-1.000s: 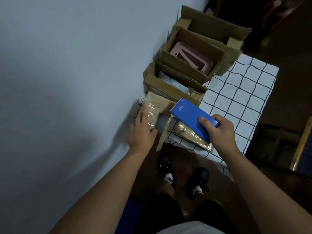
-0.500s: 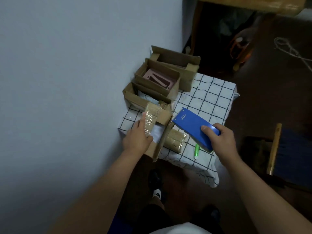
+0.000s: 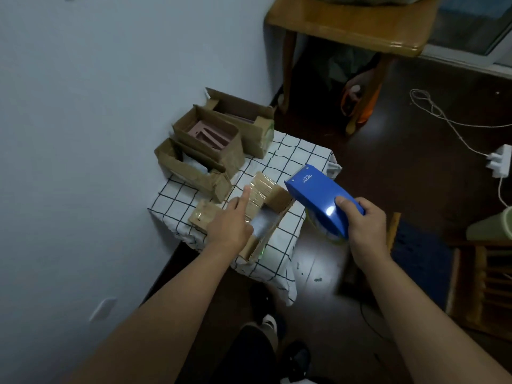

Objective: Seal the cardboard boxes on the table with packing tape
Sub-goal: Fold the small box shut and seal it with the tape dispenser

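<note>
A small open cardboard box [image 3: 273, 202] lies at the near edge of the checked tablecloth [image 3: 279, 162]. My left hand [image 3: 231, 224] rests on it, with the forefinger stretched along its taped flap. My right hand [image 3: 363, 225] grips a blue tape dispenser [image 3: 318, 195] held in the air just right of that box, off the table's right edge. Three more open cardboard boxes stand along the wall: one holding white padding [image 3: 191, 170], one with a pink item inside [image 3: 210, 139], and a larger one [image 3: 249, 120] at the back.
A small flat taped parcel [image 3: 203, 214] lies left of my left hand. A wooden table [image 3: 352, 26] stands behind, with an orange bag [image 3: 360, 101] under it. A white cable and power strip [image 3: 498, 162] lie on the dark floor at right. The blue-grey wall fills the left.
The view has pulled back and tilted up. The box under my left hand has shifted right on the cloth, and the dispenser has swung out past the table's right edge.
</note>
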Action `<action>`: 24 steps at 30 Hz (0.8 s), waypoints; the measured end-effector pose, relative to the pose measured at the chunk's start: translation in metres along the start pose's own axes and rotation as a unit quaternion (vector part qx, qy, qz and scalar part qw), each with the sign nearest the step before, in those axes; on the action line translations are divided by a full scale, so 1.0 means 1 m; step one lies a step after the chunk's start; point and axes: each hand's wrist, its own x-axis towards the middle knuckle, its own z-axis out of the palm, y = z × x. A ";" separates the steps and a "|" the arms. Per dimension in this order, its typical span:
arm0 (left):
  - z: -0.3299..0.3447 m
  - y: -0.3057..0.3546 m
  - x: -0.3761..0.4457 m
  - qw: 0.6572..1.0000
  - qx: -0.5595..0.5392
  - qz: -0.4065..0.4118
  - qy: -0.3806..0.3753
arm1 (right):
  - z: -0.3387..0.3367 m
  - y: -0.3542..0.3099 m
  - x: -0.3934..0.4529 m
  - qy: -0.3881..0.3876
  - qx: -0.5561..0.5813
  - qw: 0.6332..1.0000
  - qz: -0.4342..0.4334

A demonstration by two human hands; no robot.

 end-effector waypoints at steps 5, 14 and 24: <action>0.003 0.014 0.043 1.000 0.029 -0.001 0.004 | 0.023 -0.009 0.055 0.014 0.002 1.000 0.000; 0.005 0.027 0.124 0.994 -0.094 -0.041 -0.040 | 0.062 -0.035 0.160 -0.030 -0.084 0.996 -0.013; 0.039 0.044 0.172 0.961 -0.224 -0.152 -0.048 | 0.098 -0.043 0.274 -0.167 -0.180 0.969 -0.033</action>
